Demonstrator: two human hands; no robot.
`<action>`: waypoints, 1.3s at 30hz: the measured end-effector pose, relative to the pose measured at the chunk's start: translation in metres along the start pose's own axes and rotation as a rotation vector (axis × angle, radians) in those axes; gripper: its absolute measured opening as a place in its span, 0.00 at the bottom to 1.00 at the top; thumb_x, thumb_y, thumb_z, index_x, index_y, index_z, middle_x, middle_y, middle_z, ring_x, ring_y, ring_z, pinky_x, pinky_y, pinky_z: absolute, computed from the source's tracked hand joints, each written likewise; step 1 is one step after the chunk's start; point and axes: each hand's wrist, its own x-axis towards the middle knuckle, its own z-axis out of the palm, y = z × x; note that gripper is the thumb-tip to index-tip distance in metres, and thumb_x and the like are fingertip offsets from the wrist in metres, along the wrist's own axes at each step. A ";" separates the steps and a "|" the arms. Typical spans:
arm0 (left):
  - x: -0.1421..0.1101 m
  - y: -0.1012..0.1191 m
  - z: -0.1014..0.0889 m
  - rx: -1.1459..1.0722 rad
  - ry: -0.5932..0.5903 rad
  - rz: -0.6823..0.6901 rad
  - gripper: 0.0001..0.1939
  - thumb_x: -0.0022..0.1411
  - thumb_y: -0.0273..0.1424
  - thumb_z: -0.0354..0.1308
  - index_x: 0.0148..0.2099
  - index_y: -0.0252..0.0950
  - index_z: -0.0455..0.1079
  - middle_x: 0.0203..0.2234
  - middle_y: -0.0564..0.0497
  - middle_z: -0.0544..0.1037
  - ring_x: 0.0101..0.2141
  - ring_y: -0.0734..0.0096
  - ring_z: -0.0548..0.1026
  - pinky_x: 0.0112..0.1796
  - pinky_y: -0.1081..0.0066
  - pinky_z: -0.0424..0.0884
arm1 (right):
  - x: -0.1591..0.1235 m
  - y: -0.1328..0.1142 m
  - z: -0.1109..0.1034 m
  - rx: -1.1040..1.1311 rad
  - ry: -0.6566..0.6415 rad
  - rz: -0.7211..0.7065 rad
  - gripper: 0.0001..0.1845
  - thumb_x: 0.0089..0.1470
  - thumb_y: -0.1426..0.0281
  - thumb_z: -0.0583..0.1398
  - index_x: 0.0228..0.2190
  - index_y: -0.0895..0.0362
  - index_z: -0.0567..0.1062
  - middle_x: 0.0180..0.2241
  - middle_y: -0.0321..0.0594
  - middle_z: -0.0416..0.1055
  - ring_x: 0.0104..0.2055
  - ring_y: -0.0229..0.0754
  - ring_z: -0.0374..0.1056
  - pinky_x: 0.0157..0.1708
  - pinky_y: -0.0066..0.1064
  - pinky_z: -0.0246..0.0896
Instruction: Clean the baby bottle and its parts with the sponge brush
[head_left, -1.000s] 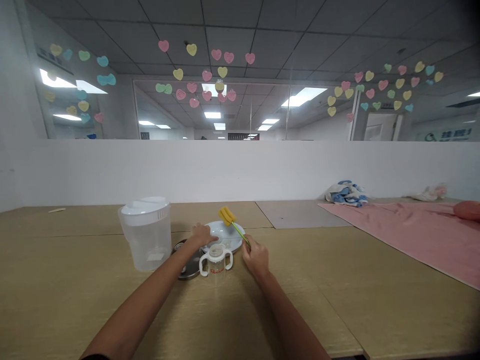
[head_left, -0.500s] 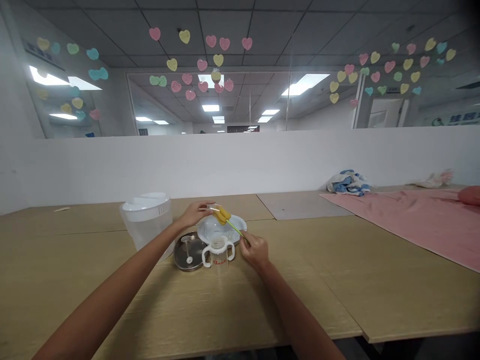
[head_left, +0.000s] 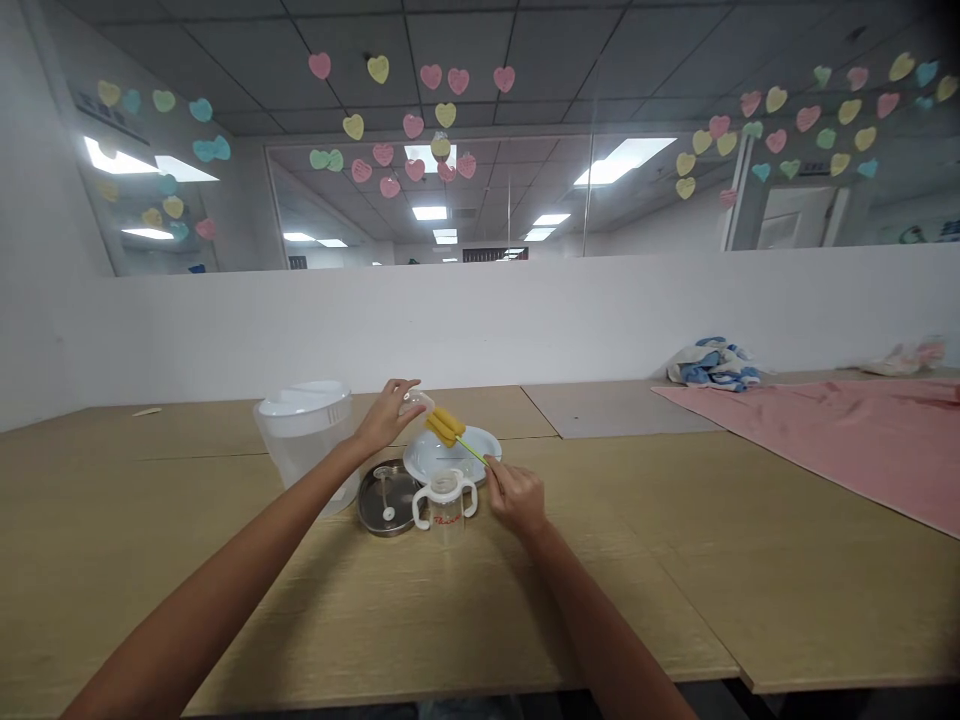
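My left hand (head_left: 384, 418) grips a small clear plastic cover (head_left: 417, 402) between thumb and fingers, above a white bowl (head_left: 491, 447). A sponge bottle brush (head_left: 446, 426) with a yellow head and thin green handle is pinched in my right hand (head_left: 517, 497). Its head lies just right of the cover, over the bowl. Below, a clear baby bottle (head_left: 448, 517) with two white handles stands upright without a lid. To its left, a round metal tray (head_left: 365, 520) holds a small white straw-like part (head_left: 385, 492).
A white translucent pitcher (head_left: 304, 450) stands left of the tray. Further right are a grey mat (head_left: 607, 412), a crumpled blue-and-white cloth (head_left: 714, 364) and a pink cloth (head_left: 840, 430). A white wall (head_left: 487, 325) with windows above runs behind the table (head_left: 360, 630).
The brush head was in or against the clear cover; now the two are apart. My left hand has lifted the cover up and away to the left. The camera view shifted slightly.
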 end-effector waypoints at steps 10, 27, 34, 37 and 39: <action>-0.018 -0.037 -0.015 0.228 -0.495 -0.272 0.28 0.42 0.28 0.60 0.50 0.33 0.67 0.42 0.45 0.76 0.42 0.58 0.74 0.44 0.67 0.68 | -0.001 0.004 0.001 -0.007 0.055 0.240 0.17 0.58 0.69 0.50 0.36 0.61 0.77 0.18 0.40 0.72 0.18 0.33 0.64 0.22 0.24 0.52; -0.022 -0.024 0.028 0.029 -0.342 -0.232 0.19 0.40 0.29 0.58 0.40 0.37 0.72 0.45 0.41 0.74 0.49 0.47 0.68 0.47 0.59 0.62 | -0.001 0.004 0.002 -0.016 0.017 0.213 0.18 0.58 0.69 0.49 0.35 0.60 0.77 0.19 0.40 0.73 0.17 0.34 0.64 0.20 0.24 0.50; -0.013 0.025 0.075 -0.098 -0.454 -0.177 0.07 0.43 0.33 0.57 0.20 0.36 0.70 0.18 0.49 0.74 0.25 0.60 0.71 0.31 0.65 0.66 | 0.000 0.004 -0.002 -0.015 0.006 0.242 0.18 0.59 0.69 0.48 0.35 0.61 0.77 0.17 0.39 0.72 0.17 0.34 0.64 0.20 0.25 0.49; -0.013 0.027 0.088 -0.112 -0.481 -0.199 0.06 0.42 0.34 0.58 0.20 0.36 0.70 0.16 0.50 0.72 0.21 0.64 0.69 0.26 0.66 0.64 | -0.001 0.004 -0.002 -0.011 0.014 0.247 0.17 0.58 0.69 0.49 0.34 0.61 0.77 0.18 0.39 0.72 0.17 0.34 0.65 0.20 0.25 0.50; -0.012 0.024 0.091 -0.107 -0.482 -0.216 0.05 0.40 0.32 0.60 0.22 0.36 0.71 0.18 0.50 0.73 0.23 0.64 0.69 0.26 0.67 0.63 | -0.001 0.004 -0.002 -0.009 0.007 0.244 0.17 0.58 0.69 0.49 0.34 0.61 0.77 0.17 0.39 0.71 0.16 0.34 0.64 0.20 0.25 0.50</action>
